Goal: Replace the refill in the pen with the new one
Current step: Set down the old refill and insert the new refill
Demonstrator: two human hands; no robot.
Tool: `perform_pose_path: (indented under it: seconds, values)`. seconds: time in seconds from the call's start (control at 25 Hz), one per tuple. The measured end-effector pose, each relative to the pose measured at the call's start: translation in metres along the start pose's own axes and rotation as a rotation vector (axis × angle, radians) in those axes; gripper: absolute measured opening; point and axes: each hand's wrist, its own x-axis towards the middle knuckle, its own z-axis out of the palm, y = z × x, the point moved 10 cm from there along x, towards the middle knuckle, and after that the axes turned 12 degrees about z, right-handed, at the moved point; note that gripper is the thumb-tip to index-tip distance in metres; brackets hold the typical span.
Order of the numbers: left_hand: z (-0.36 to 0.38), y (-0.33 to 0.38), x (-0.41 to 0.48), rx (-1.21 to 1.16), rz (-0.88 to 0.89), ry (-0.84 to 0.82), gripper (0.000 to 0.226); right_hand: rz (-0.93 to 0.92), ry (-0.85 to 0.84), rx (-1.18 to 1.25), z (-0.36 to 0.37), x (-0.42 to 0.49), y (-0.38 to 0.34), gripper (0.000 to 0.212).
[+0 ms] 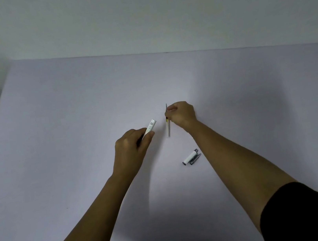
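My left hand [132, 147] is closed around a white pen barrel [150, 126], whose open end points up and to the right. My right hand [182, 114] pinches a thin refill [168, 127] that runs almost straight away from me, its dark tip past the fingers and its clear tail toward me. The refill lies close to the table, a short gap to the right of the barrel. A white pen cap with a grey clip [191, 157] lies on the table nearer to me, just left of my right forearm.
The pale lilac table [70, 113] ends at a white wall at the back and drops off at its left edge. My dark sleeve covers the right upper arm at the bottom right.
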Motion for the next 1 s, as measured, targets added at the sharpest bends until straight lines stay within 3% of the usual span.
perform_pose_path:
  seconds: [0.2,0.32,1.0]
  values:
    - [0.006,-0.014,-0.008,-0.017,-0.068,-0.067,0.009,0.034,-0.079,0.614,-0.029,-0.028,-0.007,0.011]
    - [0.018,-0.015,-0.014,-0.061,-0.086,-0.159,0.013,-0.037,-0.104,0.811,-0.052,-0.051,-0.016,0.008]
    - [-0.021,0.044,-0.012,-0.139,0.059,-0.115,0.016,-0.223,-0.146,0.863,-0.095,-0.125,-0.041,0.009]
